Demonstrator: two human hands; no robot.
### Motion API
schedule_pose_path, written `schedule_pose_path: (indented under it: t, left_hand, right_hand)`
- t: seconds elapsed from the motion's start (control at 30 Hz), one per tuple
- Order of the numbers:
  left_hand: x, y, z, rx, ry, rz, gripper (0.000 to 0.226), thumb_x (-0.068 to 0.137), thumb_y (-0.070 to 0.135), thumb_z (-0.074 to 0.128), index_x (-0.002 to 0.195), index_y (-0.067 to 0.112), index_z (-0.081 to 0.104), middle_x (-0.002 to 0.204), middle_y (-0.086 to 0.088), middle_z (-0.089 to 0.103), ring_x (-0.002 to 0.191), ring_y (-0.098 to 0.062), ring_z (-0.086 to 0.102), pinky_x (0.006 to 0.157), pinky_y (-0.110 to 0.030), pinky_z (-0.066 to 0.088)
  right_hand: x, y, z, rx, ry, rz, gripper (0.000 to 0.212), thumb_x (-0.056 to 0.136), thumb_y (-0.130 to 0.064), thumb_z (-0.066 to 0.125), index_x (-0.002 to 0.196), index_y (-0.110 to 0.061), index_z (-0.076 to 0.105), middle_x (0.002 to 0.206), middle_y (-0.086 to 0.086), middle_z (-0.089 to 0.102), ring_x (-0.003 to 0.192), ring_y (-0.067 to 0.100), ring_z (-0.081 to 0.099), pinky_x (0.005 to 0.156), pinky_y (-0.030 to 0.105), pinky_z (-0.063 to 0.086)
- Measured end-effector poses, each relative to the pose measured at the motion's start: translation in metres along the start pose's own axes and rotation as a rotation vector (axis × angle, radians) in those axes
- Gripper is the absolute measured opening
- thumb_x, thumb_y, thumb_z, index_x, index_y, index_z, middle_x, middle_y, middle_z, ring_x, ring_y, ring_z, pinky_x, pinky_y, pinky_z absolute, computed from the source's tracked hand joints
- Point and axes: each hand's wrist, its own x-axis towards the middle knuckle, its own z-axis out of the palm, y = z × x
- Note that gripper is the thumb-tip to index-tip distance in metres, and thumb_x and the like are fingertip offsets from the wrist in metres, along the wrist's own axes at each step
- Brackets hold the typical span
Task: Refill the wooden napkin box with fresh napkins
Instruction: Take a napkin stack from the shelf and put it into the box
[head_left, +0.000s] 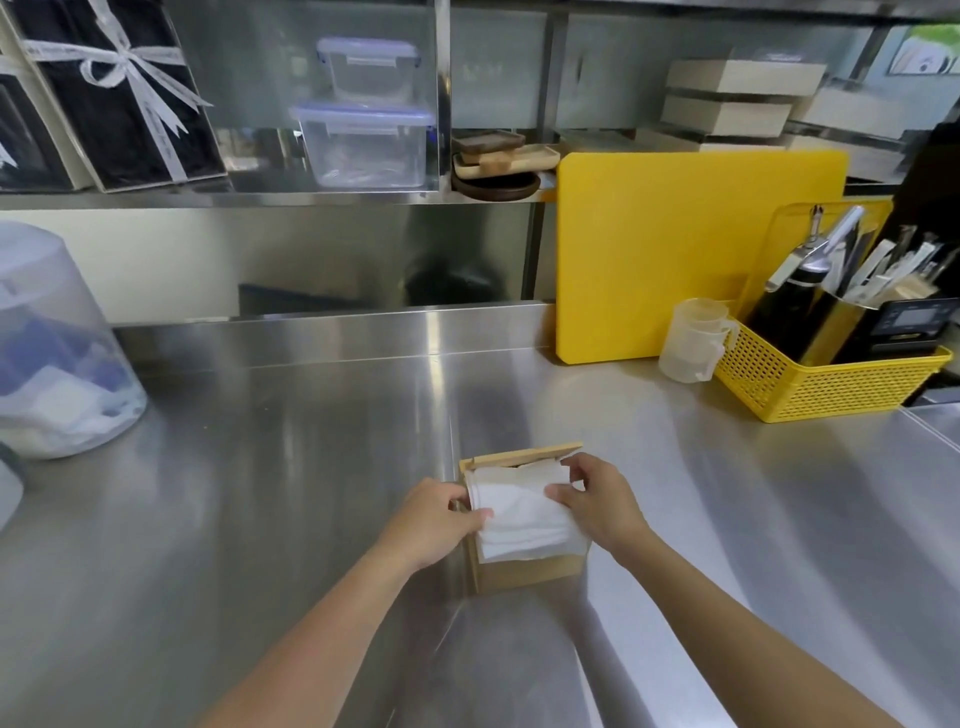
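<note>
While pinched, napkins overhanging box.

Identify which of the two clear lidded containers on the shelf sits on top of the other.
The smaller clear container sits on top; the larger clear container beneath it is wider and rests directly on the shelf.

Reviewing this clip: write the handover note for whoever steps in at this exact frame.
Left hand: pinching the left edge of the white napkins.
Right hand: fingers on their right edge.
Wooden napkin box: on the steel counter, near the front edge, lid pushed to the back.
Done: napkins brought to the box opening.
Left: they still stick out over the front; seat them fully, then close the lid.
</note>
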Motion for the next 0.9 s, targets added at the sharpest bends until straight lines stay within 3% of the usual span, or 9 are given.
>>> schedule_pose_path:
  t: [0.07, 0.13, 0.2, 0.3, 0.43, 0.53, 0.63, 0.8, 0.9]
  left_hand:
    - [0.003, 0.001, -0.001, 0.069, -0.003, 0.017, 0.026, 0.082, 0.037, 0.064, 0.099, 0.018, 0.071, 0.087, 0.006, 0.047, 0.082, -0.013, 0.05, 0.072, -0.026, 0.04]
    - [0.005, 0.001, -0.003, -0.076, -0.002, -0.001, 0.021, 0.08, 0.035, 0.068, 0.09, 0.016, 0.07, 0.083, 0.007, 0.052, 0.077, -0.009, 0.054, 0.067, -0.022, 0.041]
    - [0.005, 0.001, -0.006, -0.297, 0.111, -0.035, 0.022, 0.076, 0.033, 0.073, 0.08, 0.015, 0.062, 0.078, 0.004, 0.059, 0.072, -0.012, 0.057, 0.064, -0.022, 0.04]
    - [0.011, 0.0, -0.007, -0.422, 0.275, 0.037, 0.023, 0.072, 0.023, 0.078, 0.081, 0.013, 0.06, 0.079, 0.0, 0.059, 0.071, -0.014, 0.055, 0.064, -0.021, 0.041]
    - [0.015, 0.004, -0.003, -0.396, 0.262, 0.216, 0.014, 0.075, 0.013, 0.074, 0.078, 0.023, 0.065, 0.081, 0.004, 0.064, 0.082, -0.014, 0.059, 0.075, -0.022, 0.044]
    - [0.016, 0.005, -0.001, -0.367, 0.264, 0.273, 0.016, 0.079, 0.01, 0.069, 0.071, 0.023, 0.064, 0.071, 0.004, 0.062, 0.067, -0.002, 0.053, 0.065, -0.013, 0.04]
    - [0.019, 0.01, -0.003, -0.351, 0.296, 0.283, 0.017, 0.083, 0.013, 0.066, 0.07, 0.023, 0.061, 0.066, 0.005, 0.058, 0.059, 0.0, 0.049, 0.057, -0.011, 0.036]
    - [0.034, 0.021, -0.01, -0.326, 0.327, 0.221, 0.011, 0.086, 0.019, 0.063, 0.077, 0.013, 0.061, 0.066, 0.004, 0.053, 0.063, -0.012, 0.047, 0.052, -0.009, 0.035]
    - [0.034, 0.022, -0.011, -0.421, 0.318, 0.122, 0.021, 0.081, 0.024, 0.069, 0.095, 0.01, 0.059, 0.084, 0.0, 0.058, 0.075, -0.013, 0.054, 0.057, -0.009, 0.041]
  right_hand:
    - [0.004, -0.001, 0.001, -0.028, -0.028, -0.008, 0.032, 0.086, -0.014, 0.064, 0.117, -0.01, 0.059, 0.097, 0.004, 0.059, 0.091, 0.022, 0.054, 0.079, 0.027, 0.039]
    - [0.006, 0.0, 0.0, 0.021, -0.047, 0.0, 0.032, 0.085, -0.012, 0.064, 0.117, -0.011, 0.059, 0.092, 0.003, 0.056, 0.085, 0.02, 0.052, 0.074, 0.024, 0.04]
    - [0.007, 0.002, -0.003, 0.099, -0.06, 0.015, 0.027, 0.083, -0.01, 0.066, 0.11, -0.011, 0.061, 0.083, 0.001, 0.051, 0.074, 0.016, 0.048, 0.064, 0.021, 0.04]
    - [0.007, 0.002, -0.004, 0.166, -0.079, 0.03, 0.022, 0.082, -0.007, 0.068, 0.103, -0.013, 0.062, 0.075, -0.002, 0.046, 0.067, 0.014, 0.044, 0.06, 0.018, 0.038]
    - [0.005, 0.0, -0.005, 0.196, -0.098, 0.027, 0.02, 0.082, -0.007, 0.068, 0.098, -0.015, 0.06, 0.077, 0.0, 0.045, 0.066, 0.014, 0.044, 0.06, 0.017, 0.038]
    - [0.005, -0.001, -0.007, 0.198, -0.109, 0.033, 0.019, 0.082, -0.007, 0.068, 0.098, -0.013, 0.061, 0.08, 0.002, 0.048, 0.067, 0.014, 0.046, 0.06, 0.017, 0.039]
    - [0.005, -0.002, -0.007, 0.198, -0.106, 0.055, 0.019, 0.082, -0.008, 0.068, 0.1, -0.007, 0.062, 0.083, 0.004, 0.053, 0.069, 0.016, 0.049, 0.061, 0.019, 0.042]
    - [0.002, -0.005, -0.008, 0.201, -0.102, 0.068, 0.019, 0.082, -0.008, 0.068, 0.1, -0.004, 0.062, 0.083, 0.003, 0.058, 0.071, 0.016, 0.053, 0.063, 0.021, 0.046]
    - [0.0, -0.006, -0.009, 0.245, -0.089, 0.086, 0.018, 0.082, -0.006, 0.068, 0.097, -0.002, 0.062, 0.085, 0.006, 0.06, 0.073, 0.018, 0.055, 0.065, 0.023, 0.048]
